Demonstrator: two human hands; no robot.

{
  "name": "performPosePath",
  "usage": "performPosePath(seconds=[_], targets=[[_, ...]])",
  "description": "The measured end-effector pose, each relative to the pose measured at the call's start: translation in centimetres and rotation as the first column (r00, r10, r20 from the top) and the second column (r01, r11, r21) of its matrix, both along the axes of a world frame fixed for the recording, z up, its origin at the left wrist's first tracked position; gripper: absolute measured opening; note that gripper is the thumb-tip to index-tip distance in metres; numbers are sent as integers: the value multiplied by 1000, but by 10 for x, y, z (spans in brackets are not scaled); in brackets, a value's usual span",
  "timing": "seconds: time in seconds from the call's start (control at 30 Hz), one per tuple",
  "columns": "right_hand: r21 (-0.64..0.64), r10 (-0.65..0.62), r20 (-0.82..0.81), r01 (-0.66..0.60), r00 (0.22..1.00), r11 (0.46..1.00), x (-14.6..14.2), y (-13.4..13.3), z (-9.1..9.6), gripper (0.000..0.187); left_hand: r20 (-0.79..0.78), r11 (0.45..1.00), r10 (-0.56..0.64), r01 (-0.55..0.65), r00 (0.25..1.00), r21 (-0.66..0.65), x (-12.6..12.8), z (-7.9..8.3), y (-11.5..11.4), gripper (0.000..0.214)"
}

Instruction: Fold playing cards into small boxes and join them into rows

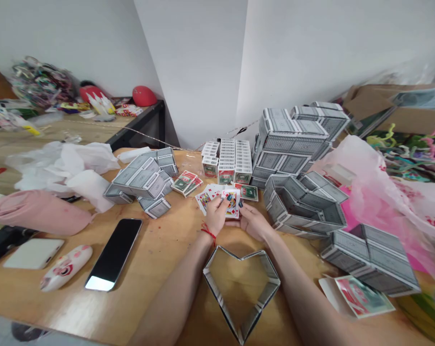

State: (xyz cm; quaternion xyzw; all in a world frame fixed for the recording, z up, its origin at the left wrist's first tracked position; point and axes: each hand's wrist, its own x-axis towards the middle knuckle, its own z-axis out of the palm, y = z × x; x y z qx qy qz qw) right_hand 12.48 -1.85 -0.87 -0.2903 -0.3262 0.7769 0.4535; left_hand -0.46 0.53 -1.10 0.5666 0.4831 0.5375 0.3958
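Observation:
A small stack of playing cards point(233, 204), a red king face up on top, is held between both hands over the table. My left hand point(218, 214) grips its left side, thumb on the face. On the right edge my right hand point(249, 216) has its thumb, with fingers partly hidden below. Loose face-up cards point(205, 196) lie fanned just beyond my left hand. A card box point(247, 191) lies behind my right hand. Between my forearms stands a heart-shaped frame point(209, 281) made of folded cards.
Rows of card boxes point(226, 161) stand by the wall. Grey-backed card structures rise at the right point(289, 139) and left point(138, 178). A phone point(114, 254), mouse point(66, 267) and pink pouch point(44, 211) lie left. An opened card box point(363, 295) sits front right.

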Motion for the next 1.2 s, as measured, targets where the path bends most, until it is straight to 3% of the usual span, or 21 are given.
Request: performPosePath(seconds=[0.17, 0.3, 0.57, 0.9, 1.03, 1.1, 1.2], targets=[[12, -77, 60, 77, 995, 997, -5, 1, -3, 28, 80, 989, -34, 45, 996, -142, 4, 2, -2, 38], [72, -150, 177, 139, 973, 988, -6, 3, -10, 30, 126, 980, -84, 105, 989, -172, 5, 4, -2, 38], [251, -316, 434, 224, 844, 942, -11, 0, -11, 34, 143, 962, -116, 147, 983, -230, 9, 7, -3, 27], [339, -288, 447, 137, 847, 931, -8, 1, -14, 24, 282, 947, -73, 155, 957, -280, 12, 3, -1, 28], [462, -411, 493, 170, 767, 870, -3, 5, -13, 19, 260, 969, -59, 117, 964, -215, 9, 7, -1, 26], [515, -484, 524, 192, 700, 835, 0, 5, -12, 18, 133, 985, -64, 84, 989, -149, 7, 9, -1, 22], [622, -619, 579, 203, 531, 756, 3, 2, -13, 19, -70, 997, -69, 70, 995, 21, 3, 10, -2, 16]])
